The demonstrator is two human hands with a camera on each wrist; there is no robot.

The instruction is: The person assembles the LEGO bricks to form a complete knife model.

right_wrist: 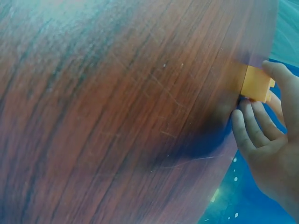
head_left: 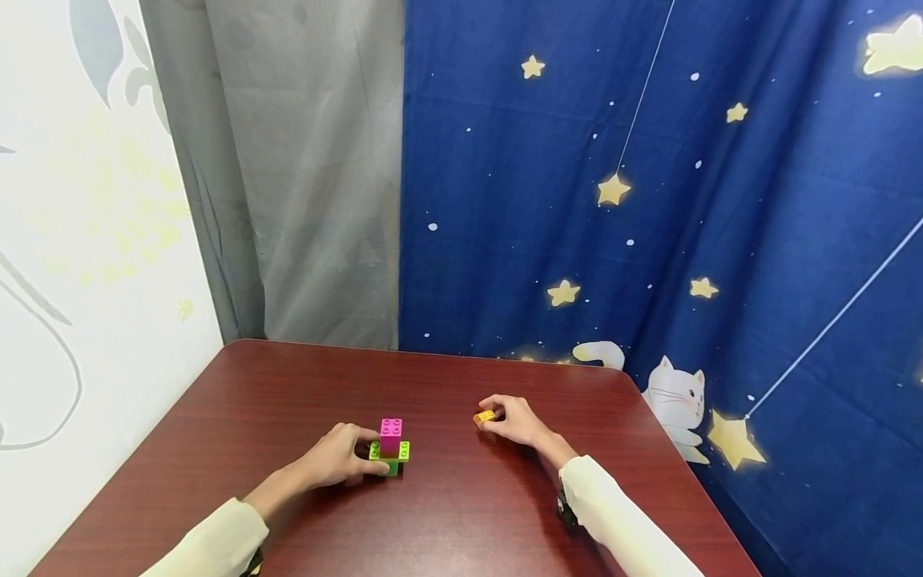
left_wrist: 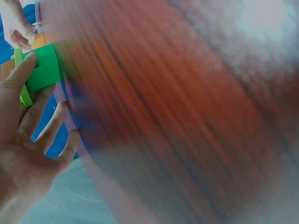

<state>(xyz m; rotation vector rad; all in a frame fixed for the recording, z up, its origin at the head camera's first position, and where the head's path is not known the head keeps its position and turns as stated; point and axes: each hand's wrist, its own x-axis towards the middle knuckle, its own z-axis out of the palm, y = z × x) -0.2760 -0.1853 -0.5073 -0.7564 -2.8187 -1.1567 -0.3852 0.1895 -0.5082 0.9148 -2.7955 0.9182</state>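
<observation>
My left hand [head_left: 335, 458] pinches a small stack of toy building bricks between thumb and fingers, left of the table's middle. At the bottom of the stack is a green brick [left_wrist: 46, 70]. A lime plate [head_left: 404, 450] lies on it, and a magenta brick [head_left: 390, 439] stands on top with its studs up. Farther right, my right hand [head_left: 521, 422] holds a yellow-orange brick [right_wrist: 255, 84] by thumb and fingers. In the right wrist view this brick sits at the tabletop, studs facing away from the wood; whether it touches the table I cannot tell.
A dark red wood-grain table [head_left: 461, 521] with rounded far corners lies under both hands. Behind it hang a grey curtain [head_left: 324, 176] and a blue star-patterned curtain [head_left: 505, 200]. A white patterned panel [head_left: 94, 240] stands along the left.
</observation>
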